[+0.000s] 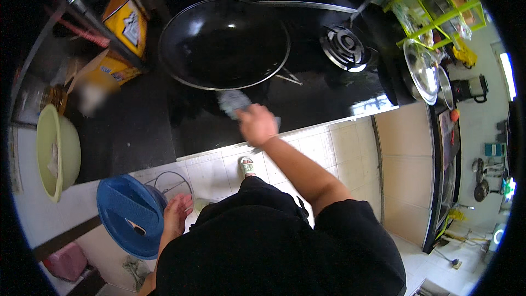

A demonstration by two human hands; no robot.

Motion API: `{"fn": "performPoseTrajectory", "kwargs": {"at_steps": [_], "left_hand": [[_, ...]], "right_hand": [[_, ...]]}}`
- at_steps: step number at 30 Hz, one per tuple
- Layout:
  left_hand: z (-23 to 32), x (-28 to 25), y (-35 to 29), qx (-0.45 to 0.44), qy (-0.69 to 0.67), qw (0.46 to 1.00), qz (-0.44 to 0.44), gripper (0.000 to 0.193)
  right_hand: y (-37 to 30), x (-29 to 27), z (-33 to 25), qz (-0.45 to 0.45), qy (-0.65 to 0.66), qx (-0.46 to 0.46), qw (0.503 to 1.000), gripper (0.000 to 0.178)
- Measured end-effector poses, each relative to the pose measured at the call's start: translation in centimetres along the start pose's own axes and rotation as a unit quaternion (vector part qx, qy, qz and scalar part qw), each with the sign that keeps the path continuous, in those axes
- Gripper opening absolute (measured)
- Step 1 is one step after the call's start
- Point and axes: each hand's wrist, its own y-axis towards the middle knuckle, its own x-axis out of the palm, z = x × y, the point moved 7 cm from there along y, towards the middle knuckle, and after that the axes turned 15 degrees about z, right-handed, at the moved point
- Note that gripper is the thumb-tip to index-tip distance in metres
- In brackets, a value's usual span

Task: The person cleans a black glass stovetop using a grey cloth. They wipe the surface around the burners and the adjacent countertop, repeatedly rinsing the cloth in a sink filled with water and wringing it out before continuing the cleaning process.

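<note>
Glossy black worktop fills the kitchen's near side, carrying a wide, round black metal wok. Loosely curled, the left hand hangs below; whether its grip holds anything, I cannot tell. The right hand grasps a crumpled grey cloth on the worktop, just before the wok. Wiping seems underway; the next stroke calls for flat pressure.

Uneven light, glossy black stone-like countertop with white glare near its front edge, overexposed white strip at far right, blurred bare right hand, fisheye-bent edges.
</note>
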Motion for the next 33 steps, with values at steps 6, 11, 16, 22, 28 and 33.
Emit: {"fn": "performPoseTrajectory", "kwargs": {"at_steps": [6,11,16,22,28,33], "left_hand": [[1.0,3.0,1.6,-0.023,0.063,0.998,0.003,0.024],[0.4,3.8,3.6,-0.047,0.112,0.992,-0.036,0.026],[-0.8,5.3,6.7,-0.059,0.178,0.980,-0.067,0.030],[0.0,13.5,5.2,-0.030,0.263,0.947,-0.183,0.029],[-3.3,25.2,-0.5,-0.032,0.351,0.891,-0.287,0.030],[-11.2,36.3,-6.6,-0.019,0.423,0.839,-0.342,0.028]], "right_hand": [[-1.9,-12.9,23.9,0.071,-0.213,0.234,0.946,0.035],[-10.8,-22.1,33.7,0.028,-0.324,0.480,0.815,0.032],[-25.5,-25.2,33.6,0.085,-0.145,0.595,0.786,0.036],[-35.4,-23.5,26.6,0.329,0.493,0.668,0.450,0.047],[-31.3,-30.4,20.5,0.381,0.688,0.435,0.439,0.053],[-37.9,-37.3,23.1,0.456,0.788,0.281,0.303,0.045]]}}
